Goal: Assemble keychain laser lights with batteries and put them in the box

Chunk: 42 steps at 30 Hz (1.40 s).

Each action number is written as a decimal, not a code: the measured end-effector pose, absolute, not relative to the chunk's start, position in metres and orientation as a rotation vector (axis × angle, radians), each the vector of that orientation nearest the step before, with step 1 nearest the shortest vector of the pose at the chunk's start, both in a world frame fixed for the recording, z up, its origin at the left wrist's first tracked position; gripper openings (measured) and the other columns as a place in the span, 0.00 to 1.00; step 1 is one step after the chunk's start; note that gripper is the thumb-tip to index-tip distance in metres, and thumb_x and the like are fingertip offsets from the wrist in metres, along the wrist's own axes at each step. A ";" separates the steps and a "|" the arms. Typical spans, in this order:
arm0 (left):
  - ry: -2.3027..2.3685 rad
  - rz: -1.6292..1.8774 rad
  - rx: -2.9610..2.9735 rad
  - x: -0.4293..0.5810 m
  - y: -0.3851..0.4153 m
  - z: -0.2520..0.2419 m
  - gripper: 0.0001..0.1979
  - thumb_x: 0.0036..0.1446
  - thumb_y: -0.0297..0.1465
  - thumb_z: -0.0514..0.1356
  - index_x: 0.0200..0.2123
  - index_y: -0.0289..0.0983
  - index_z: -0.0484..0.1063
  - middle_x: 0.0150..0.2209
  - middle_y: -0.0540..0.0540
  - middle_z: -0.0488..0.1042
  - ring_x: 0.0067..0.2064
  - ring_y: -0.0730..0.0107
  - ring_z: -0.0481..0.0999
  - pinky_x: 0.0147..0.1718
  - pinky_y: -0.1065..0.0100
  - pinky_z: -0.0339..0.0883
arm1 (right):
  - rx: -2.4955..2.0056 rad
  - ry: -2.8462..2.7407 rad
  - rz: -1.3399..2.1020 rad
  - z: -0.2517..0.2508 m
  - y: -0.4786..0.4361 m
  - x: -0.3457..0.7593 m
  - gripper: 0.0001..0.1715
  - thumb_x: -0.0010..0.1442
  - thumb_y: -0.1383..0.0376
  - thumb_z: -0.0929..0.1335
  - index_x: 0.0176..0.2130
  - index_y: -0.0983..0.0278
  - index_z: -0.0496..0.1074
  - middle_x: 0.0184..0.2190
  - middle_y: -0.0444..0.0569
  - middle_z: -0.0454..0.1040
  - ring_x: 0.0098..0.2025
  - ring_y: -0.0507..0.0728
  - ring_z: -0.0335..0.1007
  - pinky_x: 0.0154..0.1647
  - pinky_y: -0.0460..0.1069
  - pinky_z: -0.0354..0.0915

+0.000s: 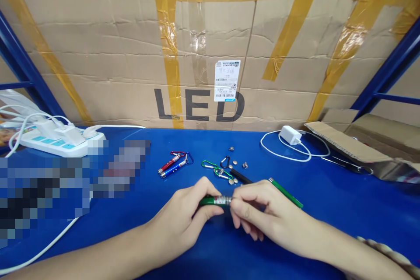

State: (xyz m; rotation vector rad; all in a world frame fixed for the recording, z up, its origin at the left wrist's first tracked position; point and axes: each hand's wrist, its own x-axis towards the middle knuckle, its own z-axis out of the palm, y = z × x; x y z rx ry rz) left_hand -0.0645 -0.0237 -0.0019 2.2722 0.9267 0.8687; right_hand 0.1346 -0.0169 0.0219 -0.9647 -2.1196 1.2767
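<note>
My left hand [183, 214] is closed round a small green laser pointer body [215, 200] with a white label. At its right end, the thumb and fingers of my right hand [262, 214] pinch a metallic tip; my fingers partly hide it. Just behind the hands lie green carabiner clips [210, 165], a black carabiner clip [225, 162], a black tube [240, 176] and several small round silver pieces [235, 162]. A green tube [287, 193] rests beyond my right hand. Off to the left, a red laser pointer [170, 163] and a blue laser pointer [173, 169] lie side by side with clips.
The blue tabletop [138, 210] backs onto a large cardboard box [124, 61] marked LED. A white power strip [72, 144] with plugs stands on the left. Toward the right are a white charger [290, 134] with its cable and an open carton [348, 140].
</note>
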 end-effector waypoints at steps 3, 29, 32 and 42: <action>0.995 0.901 2.197 -0.064 -0.023 0.000 0.04 0.62 0.26 0.48 0.37 0.41 0.60 0.28 0.55 0.67 0.27 0.74 0.66 0.28 0.75 0.60 | -0.919 -2.162 1.097 0.027 -0.011 0.141 0.25 0.64 0.51 0.59 0.24 0.65 0.65 0.16 0.40 0.62 0.18 0.47 0.60 0.20 0.41 0.57; 0.901 0.838 2.454 -0.065 -0.026 -0.004 0.07 0.63 0.26 0.49 0.38 0.36 0.66 0.34 0.46 0.75 0.34 0.67 0.76 0.33 0.72 0.67 | -0.670 -2.625 0.254 0.022 -0.012 0.145 0.22 0.69 0.62 0.55 0.28 0.65 0.68 0.24 0.44 0.67 0.26 0.49 0.63 0.24 0.44 0.53; 0.893 0.786 2.423 -0.065 -0.026 -0.001 0.07 0.63 0.25 0.49 0.38 0.36 0.67 0.34 0.47 0.75 0.34 0.68 0.76 0.33 0.73 0.66 | -0.640 -2.639 0.155 0.022 -0.011 0.145 0.24 0.69 0.61 0.54 0.26 0.64 0.66 0.23 0.42 0.65 0.23 0.48 0.61 0.21 0.45 0.50; 0.807 0.790 2.436 -0.067 -0.026 -0.004 0.06 0.62 0.25 0.51 0.39 0.35 0.67 0.33 0.47 0.74 0.33 0.70 0.74 0.32 0.75 0.65 | -0.671 -2.663 0.177 0.021 -0.012 0.146 0.23 0.69 0.62 0.54 0.26 0.64 0.65 0.23 0.43 0.65 0.22 0.48 0.60 0.20 0.45 0.50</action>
